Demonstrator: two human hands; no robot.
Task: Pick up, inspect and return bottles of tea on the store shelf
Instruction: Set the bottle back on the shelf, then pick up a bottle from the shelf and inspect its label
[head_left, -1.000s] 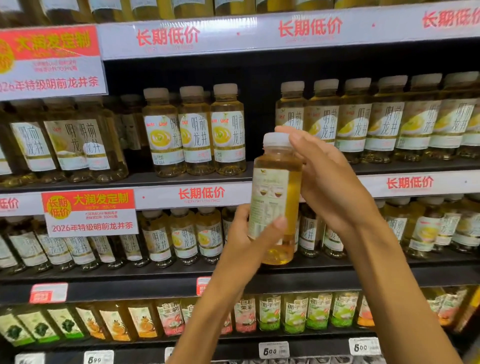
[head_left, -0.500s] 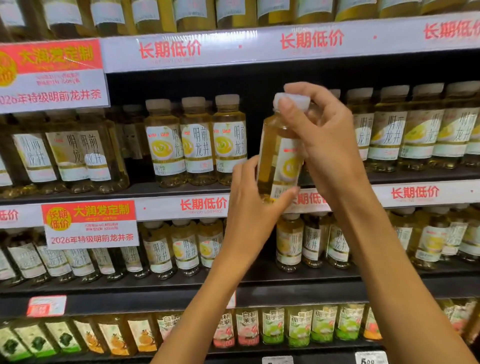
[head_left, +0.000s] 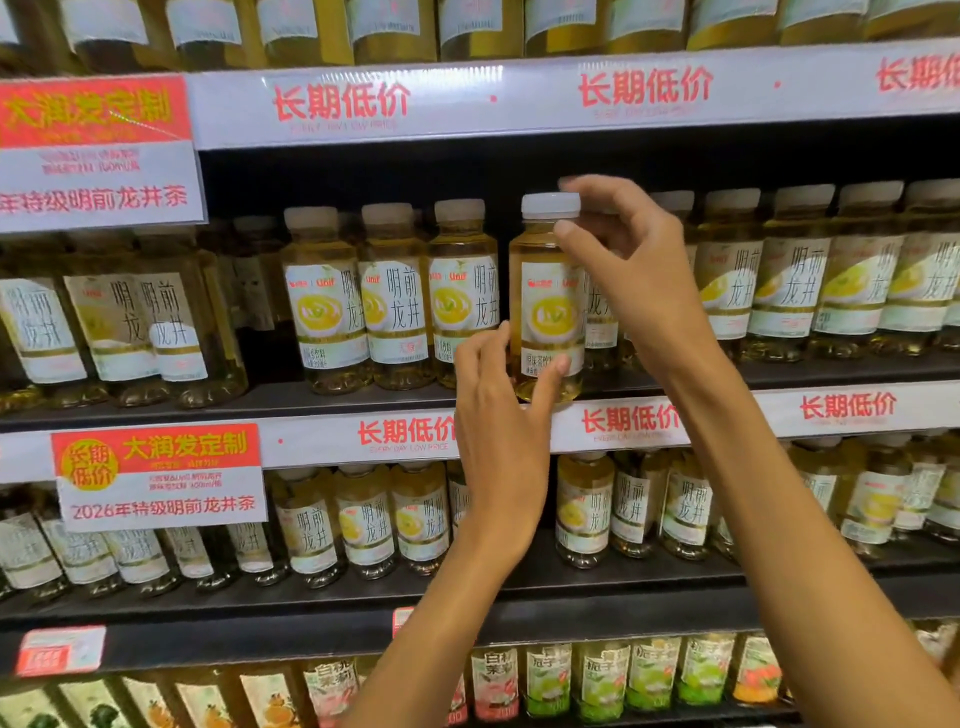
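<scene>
Tea bottle (head_left: 548, 312) stands upright at the front edge of the middle shelf (head_left: 332, 400), white cap on, label with the yellow cup picture facing out. All places below are given from this bottle.

Left hand (head_left: 501, 410): below and slightly left of the bottle, thumb laid against the lower right of the label, fingertips curled round the lower left side. It grips the bottle's base.

Right hand (head_left: 631, 275): just right of the bottle, fingers curved. The thumb tip sits against the bottle's shoulder under the cap; the index finger arches over the cap, and whether it touches the cap I cannot tell. The other fingers hang loose behind.

Neighbours: a row of three matching bottles (head_left: 395, 296) stands just left, the nearest almost touching the left hand's knuckles. To the right, more of the same bottles (head_left: 789, 270) run along the shelf, partly hidden by the right hand and forearm; one stands directly behind that hand.

Above: a white price strip (head_left: 467, 98) with red characters. Far left and above: a red and white promotional sign (head_left: 93, 150). Just below the bottle runs another price strip, crossed by both wrists. Lower shelf (head_left: 597, 582) holds the same tea. The bottom row (head_left: 623, 675) shows bottles with green and peach labels.
</scene>
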